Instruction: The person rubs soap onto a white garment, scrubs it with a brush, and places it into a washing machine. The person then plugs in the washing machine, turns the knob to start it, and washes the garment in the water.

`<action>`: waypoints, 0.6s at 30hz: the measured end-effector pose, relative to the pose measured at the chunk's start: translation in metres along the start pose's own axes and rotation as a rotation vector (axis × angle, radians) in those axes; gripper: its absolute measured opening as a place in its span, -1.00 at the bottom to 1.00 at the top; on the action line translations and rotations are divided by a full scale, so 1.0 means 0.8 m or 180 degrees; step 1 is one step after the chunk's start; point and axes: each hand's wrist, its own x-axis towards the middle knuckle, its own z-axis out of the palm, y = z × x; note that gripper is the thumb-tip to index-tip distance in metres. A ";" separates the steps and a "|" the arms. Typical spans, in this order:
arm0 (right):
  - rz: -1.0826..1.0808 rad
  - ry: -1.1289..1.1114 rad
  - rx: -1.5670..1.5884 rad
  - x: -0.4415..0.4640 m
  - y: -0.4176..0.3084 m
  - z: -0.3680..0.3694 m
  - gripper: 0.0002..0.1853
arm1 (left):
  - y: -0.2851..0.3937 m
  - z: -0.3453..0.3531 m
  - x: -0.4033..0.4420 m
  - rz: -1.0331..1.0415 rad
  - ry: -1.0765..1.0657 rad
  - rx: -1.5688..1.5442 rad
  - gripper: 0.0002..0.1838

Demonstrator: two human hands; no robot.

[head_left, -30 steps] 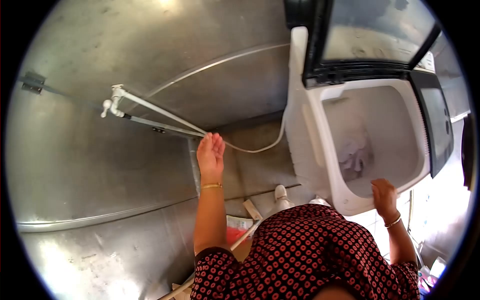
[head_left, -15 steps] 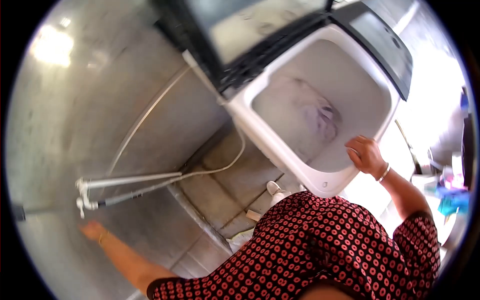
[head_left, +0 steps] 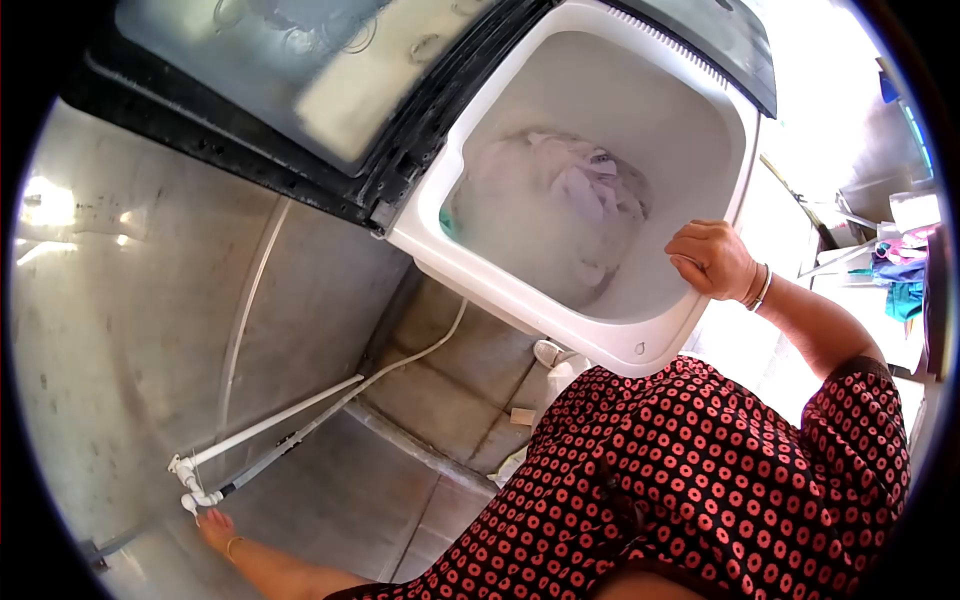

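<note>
My left hand [head_left: 216,529] is at the lower left, its fingertips at the small handle of a white tap [head_left: 200,497] on the metal wall; whether they grip it is too small to tell. My right hand [head_left: 708,261] is curled over the near right rim of a white washing machine [head_left: 560,322]. Inside the tub, pale clothes [head_left: 590,190] lie in cloudy water. The machine's dark-framed lid [head_left: 270,90] is raised.
A white pipe [head_left: 280,415] and a hose [head_left: 420,353] run from the tap toward the machine. Below are a tiled floor [head_left: 440,390] and a small block [head_left: 522,416]. Coloured cloths [head_left: 903,285] are at the far right.
My left hand has moved left and down to the tap. My right hand has shifted onto the machine's rim. The view has turned, and more of the tub and lid now shows.
</note>
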 end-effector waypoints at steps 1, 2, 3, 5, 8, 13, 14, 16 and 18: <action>0.0019 -0.0012 -0.0019 -0.001 0.001 0.000 -0.90 | -0.004 0.005 -0.001 0.0219 0.0050 0.0381 -0.32; 0.0057 -0.0001 -0.0029 -0.001 0.000 0.000 -0.90 | 0.004 0.021 -0.020 0.0222 0.0010 0.0390 -0.32; 0.0030 -0.0009 -0.0069 0.000 0.000 -0.001 -0.91 | 0.021 0.043 -0.051 0.0052 0.0650 0.0775 -0.36; 0.0045 -0.0011 -0.0102 -0.001 0.002 -0.002 -0.91 | 0.013 0.019 -0.001 0.0214 0.0937 0.1493 -0.41; 0.0141 -0.0169 -0.0148 0.001 -0.001 -0.005 -0.89 | -0.007 -0.039 0.073 0.0949 0.0359 0.2241 -0.42; 0.0264 -0.0273 -0.0201 0.003 -0.003 -0.005 -0.89 | 0.035 0.023 -0.077 0.0952 0.0446 0.2780 -0.42; 0.0257 -0.0284 -0.0208 0.003 -0.003 -0.004 -0.89 | 0.038 0.024 -0.070 0.0937 0.0448 0.2782 -0.42; 0.0273 -0.0247 -0.0246 0.002 -0.003 -0.003 -0.88 | 0.050 0.031 -0.054 0.0765 -0.0118 0.3074 -0.41; 0.0276 -0.0232 -0.0238 0.002 -0.005 -0.003 -0.88 | 0.060 0.057 -0.075 0.0816 -0.0100 0.3018 -0.38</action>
